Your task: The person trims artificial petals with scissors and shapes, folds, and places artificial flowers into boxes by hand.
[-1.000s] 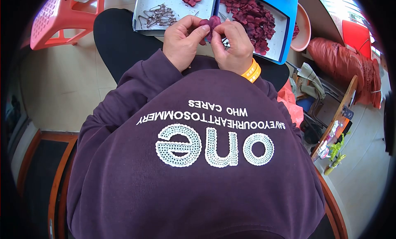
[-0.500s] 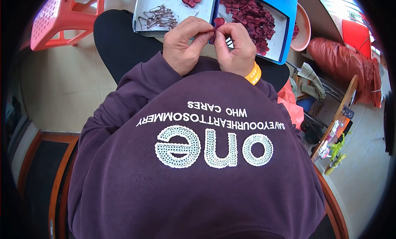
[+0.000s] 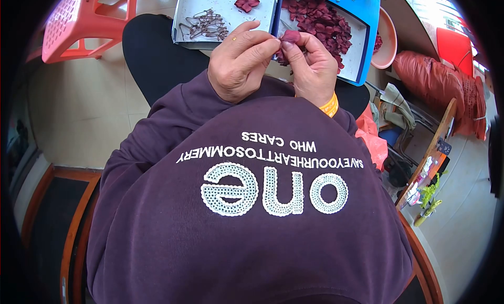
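Note:
Between the thumb and fingers of my right hand [image 3: 316, 70] is a dark red artificial flower [image 3: 290, 37], with its petals partly covered by the fingers. My left hand [image 3: 240, 62] meets it from the left, thumb and forefinger pinched together at the flower's edge. What those left fingertips hold is hidden. Just beyond my hands, a box compartment on the right holds a heap of dark red flowers [image 3: 328, 33]. In the left compartment lie a bunch of thin brown wire pieces [image 3: 206, 24] and a single loose flower [image 3: 246, 2].
The blue-sided box [image 3: 371, 41] with white insides rests over my lap. A pink basin [image 3: 387, 39] stands right of it, near a red padded bundle [image 3: 428, 73]. To the left is a pink plastic stool [image 3: 86, 25]; a wooden-edged board [image 3: 428, 152] sits at right.
Both hands have shifted slightly, the right one to the right and turned. The flower now shows more of its petals, and my left fingers have spread a little above the pinch.

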